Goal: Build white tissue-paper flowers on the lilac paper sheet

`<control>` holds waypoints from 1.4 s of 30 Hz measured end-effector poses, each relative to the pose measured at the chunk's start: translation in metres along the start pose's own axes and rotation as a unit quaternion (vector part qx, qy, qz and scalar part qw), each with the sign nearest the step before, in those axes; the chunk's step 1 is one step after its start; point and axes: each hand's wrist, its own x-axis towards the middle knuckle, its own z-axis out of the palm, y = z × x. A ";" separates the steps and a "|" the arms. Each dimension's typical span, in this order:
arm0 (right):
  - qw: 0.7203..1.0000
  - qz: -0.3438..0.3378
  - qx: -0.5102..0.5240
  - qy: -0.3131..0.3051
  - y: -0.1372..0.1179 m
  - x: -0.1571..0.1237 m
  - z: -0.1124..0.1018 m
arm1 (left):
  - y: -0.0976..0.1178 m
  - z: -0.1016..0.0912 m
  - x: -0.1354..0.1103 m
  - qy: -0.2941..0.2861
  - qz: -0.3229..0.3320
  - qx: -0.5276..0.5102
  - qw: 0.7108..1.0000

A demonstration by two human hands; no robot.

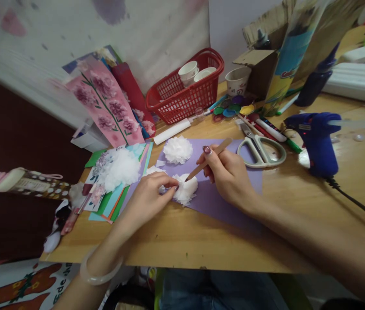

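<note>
My left hand (151, 194) pinches the left edge of a white tissue-paper flower (187, 189) that lies on a purple paper sheet (221, 198). In my right hand (226, 172) I grip a thin wooden stick (208, 160), and its tip touches the top of that flower. A second white paper flower (178, 149) rests on the same sheet, just behind. A larger white paper puff (121, 168) sits to the left on a stack of coloured sheets.
White-handled scissors (261, 150) and a blue glue gun (316, 140) with a black cord lie right of the sheet. A red basket (182, 97) holding paper cups stands at the back, with markers (268, 127) and a pink flower card (107, 105) nearby.
</note>
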 end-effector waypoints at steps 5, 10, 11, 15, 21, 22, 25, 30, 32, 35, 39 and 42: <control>0.994 -0.078 -0.056 -0.058 -0.002 -0.003 0.000 | 0.002 0.000 0.002 -0.001 -0.020 0.003 1.000; 0.991 -0.092 -0.075 -0.064 -0.002 -0.004 0.000 | 0.007 -0.003 0.004 -0.012 -0.040 -0.002 0.999; 0.991 -0.093 -0.070 -0.064 -0.002 -0.004 0.000 | 0.008 -0.004 0.004 -0.019 -0.047 -0.005 0.999; 0.990 -0.099 -0.067 -0.075 -0.001 -0.005 0.000 | 0.013 -0.006 0.004 -0.050 -0.074 -0.005 0.996; 0.987 -0.101 -0.085 -0.095 -0.002 -0.007 0.001 | 0.016 -0.007 0.004 -0.051 -0.072 0.013 0.996; 0.986 -0.100 -0.090 -0.096 -0.002 -0.007 0.002 | 0.016 -0.006 0.004 -0.052 -0.071 0.014 0.996; 0.983 -0.098 -0.114 -0.105 -0.001 -0.008 0.002 | 0.014 -0.006 0.005 -0.059 -0.072 0.014 0.996; 0.979 -0.093 -0.134 -0.125 0.001 -0.007 0.001 | 0.014 -0.008 0.003 -0.066 -0.079 0.006 0.995; 0.978 -0.096 -0.136 -0.130 0.001 -0.007 0.001 | 0.012 -0.011 -0.003 -0.046 -0.083 0.006 0.995; 0.976 -0.101 -0.136 -0.135 0.001 -0.007 0.001 | 0.006 -0.011 -0.021 -0.002 -0.083 0.028 0.996; 0.975 -0.102 -0.132 -0.145 0.002 -0.008 0.001 | -0.010 0.002 -0.050 0.013 -0.066 0.072 0.995; 0.972 -0.108 -0.142 -0.151 0.002 -0.007 0.000 | -0.022 0.016 -0.063 0.018 -0.012 0.093 0.995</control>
